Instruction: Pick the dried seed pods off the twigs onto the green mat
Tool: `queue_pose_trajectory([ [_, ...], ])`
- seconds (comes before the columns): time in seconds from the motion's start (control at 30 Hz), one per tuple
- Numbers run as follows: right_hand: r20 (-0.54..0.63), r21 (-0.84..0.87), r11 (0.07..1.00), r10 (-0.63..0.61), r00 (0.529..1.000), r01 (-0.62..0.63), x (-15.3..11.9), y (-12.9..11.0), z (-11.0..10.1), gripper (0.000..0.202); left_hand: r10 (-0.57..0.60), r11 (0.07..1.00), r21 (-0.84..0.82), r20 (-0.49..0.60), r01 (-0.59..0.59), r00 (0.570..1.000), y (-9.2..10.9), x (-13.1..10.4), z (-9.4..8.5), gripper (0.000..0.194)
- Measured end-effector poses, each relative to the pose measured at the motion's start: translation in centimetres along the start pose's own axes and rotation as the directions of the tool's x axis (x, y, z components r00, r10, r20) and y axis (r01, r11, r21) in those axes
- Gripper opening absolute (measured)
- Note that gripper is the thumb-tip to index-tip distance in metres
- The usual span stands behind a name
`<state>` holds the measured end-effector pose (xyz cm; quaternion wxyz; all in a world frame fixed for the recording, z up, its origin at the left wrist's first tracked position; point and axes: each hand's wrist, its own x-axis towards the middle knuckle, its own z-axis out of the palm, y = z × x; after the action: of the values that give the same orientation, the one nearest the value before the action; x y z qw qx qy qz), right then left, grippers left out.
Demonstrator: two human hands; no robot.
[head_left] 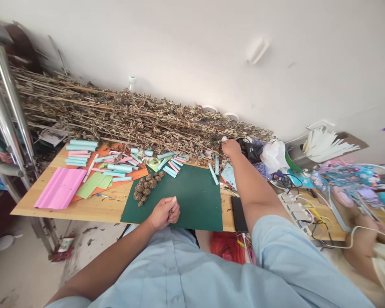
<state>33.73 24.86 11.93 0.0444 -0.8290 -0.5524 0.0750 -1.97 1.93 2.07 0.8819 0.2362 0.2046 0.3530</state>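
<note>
My left hand (165, 212) is closed in a fist over the front edge of a dark green mat (195, 192). A small brownish bit shows between its fingers, too small to name. Left of it on the mat lies a cluster of brown, rough, ball-shaped clumps (146, 187). My right hand (231, 148) is stretched out to the back of the table, its fingers curled by the dried plant stalks. At its fingertips is a small white thing (224, 139); what it is cannot be made out.
Dried plant stalks (131, 115) lie piled along the wall. Blue paper rolls (120, 167), pink paper (61, 187) and green paper (93, 184) cover the left side. A black phone (239, 214), a power strip (295, 209) and a bin of white strips (321, 145) are right. Another person's arm (361, 239) is far right.
</note>
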Motion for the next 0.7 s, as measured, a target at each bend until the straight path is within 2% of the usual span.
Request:
queue_pose_trajectory([
  [0.1,-0.085,-0.029,1.000,0.003,0.996,-0.006,-3.3,0.2,-1.1,0.033,0.002,1.000,0.007,0.006,-0.002,1.000,0.0,0.1,0.0,0.048],
  [0.2,-0.276,0.002,0.988,-0.150,0.949,0.156,-8.8,0.2,-0.9,0.035,0.009,1.000,0.020,0.011,-0.009,1.000,0.2,0.2,0.1,0.048],
  [0.27,-0.329,0.063,0.962,-0.231,0.916,0.265,-13.3,-0.2,0.5,0.036,0.020,1.000,0.022,0.010,-0.021,1.000,0.3,0.3,0.3,0.047],
  [0.33,-0.290,0.132,0.933,-0.286,0.913,0.335,-18.0,-0.9,2.6,0.035,0.025,1.000,0.018,0.012,-0.026,1.000,0.5,0.4,0.5,0.048],
  [0.43,-0.157,0.229,0.910,-0.316,0.936,0.345,-24.4,-2.2,6.1,0.034,0.027,1.000,0.003,0.005,-0.027,1.000,0.6,0.6,0.6,0.049],
  [0.5,-0.076,0.277,0.901,-0.324,0.943,0.332,-27.7,-2.8,8.1,0.031,0.019,1.000,-0.022,0.004,-0.019,1.000,0.7,0.8,0.5,0.052],
  [0.6,-0.035,0.329,0.902,-0.284,0.958,0.279,-30.9,-3.3,10.2,0.030,0.018,0.999,-0.042,0.009,-0.017,1.000,0.6,1.0,0.4,0.052],
  [0.7,-0.012,0.327,0.921,-0.219,0.976,0.211,-32.2,-3.4,11.6,0.035,0.006,0.999,-0.047,0.007,-0.006,1.000,0.6,1.1,0.3,0.051],
])
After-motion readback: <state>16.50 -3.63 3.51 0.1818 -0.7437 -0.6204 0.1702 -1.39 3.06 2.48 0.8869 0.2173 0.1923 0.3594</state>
